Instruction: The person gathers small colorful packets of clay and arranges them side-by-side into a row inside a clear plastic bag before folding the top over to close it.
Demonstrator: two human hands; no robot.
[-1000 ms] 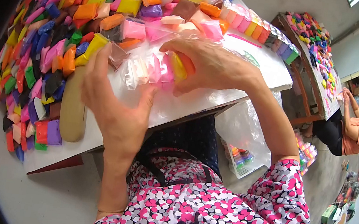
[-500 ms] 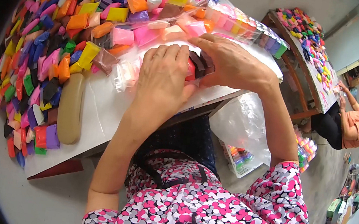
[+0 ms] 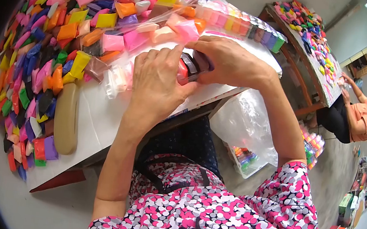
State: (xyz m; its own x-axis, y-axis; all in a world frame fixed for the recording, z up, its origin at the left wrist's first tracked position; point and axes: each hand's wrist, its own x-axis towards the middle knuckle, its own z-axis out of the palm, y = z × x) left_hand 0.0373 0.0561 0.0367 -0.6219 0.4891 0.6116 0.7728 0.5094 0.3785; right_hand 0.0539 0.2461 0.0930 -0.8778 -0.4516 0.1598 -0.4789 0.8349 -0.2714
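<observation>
My left hand [image 3: 157,77] is curled over a row of small coloured packets [image 3: 190,64] near the front edge of the table. My right hand [image 3: 233,64] grips the other end of this row, thumb below and fingers above. Red and dark packets show between my hands; the rest is hidden under them. Left of my left hand, pale packets in clear plastic [image 3: 118,78] stick out. Behind my hands lies a clear bag with a row of many-coloured packets [image 3: 244,27].
A large heap of coloured packets [image 3: 39,58] covers the table's left and back. A tan curved block [image 3: 67,118] lies near the front edge. Below stands a white basket [image 3: 250,168] with clear plastic. A person [image 3: 359,115] sits at another table [image 3: 308,47] to the right.
The view has shifted slightly, so the table and hands appear a little further left. Both hands stay on the row of packets, and my left thumb now reaches further right along its lower side.
</observation>
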